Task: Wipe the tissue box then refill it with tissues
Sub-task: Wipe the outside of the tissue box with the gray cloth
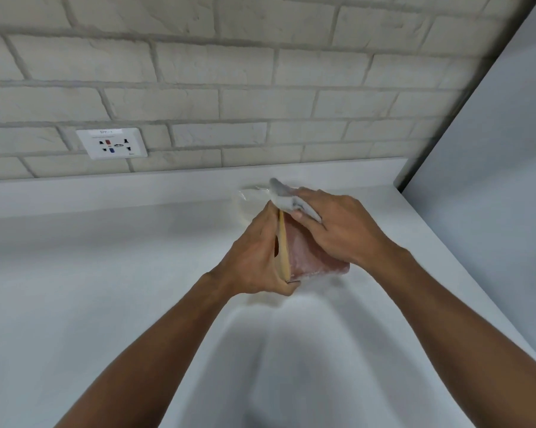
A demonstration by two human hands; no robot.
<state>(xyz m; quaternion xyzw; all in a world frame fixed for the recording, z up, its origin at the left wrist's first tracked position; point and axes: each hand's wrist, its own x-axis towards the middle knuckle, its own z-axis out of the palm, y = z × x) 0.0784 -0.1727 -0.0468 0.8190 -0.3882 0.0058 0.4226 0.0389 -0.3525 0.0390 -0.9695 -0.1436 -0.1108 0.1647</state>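
Tissue box [310,254], pinkish, held mid-frame above white counter [106,273]. Gripped on its tan face by left hand [254,257]; rubbed by right hand [337,230] clutching grey cloth [283,196]. Slip risk: one-handed hold, sideways wiping pressure. Clear packet behind, blurred.

The tabletop [90,257] lies bare to the left and in front. Behind, the brick wall [229,72] blocks passage; a white panel [492,165] closes the right side.
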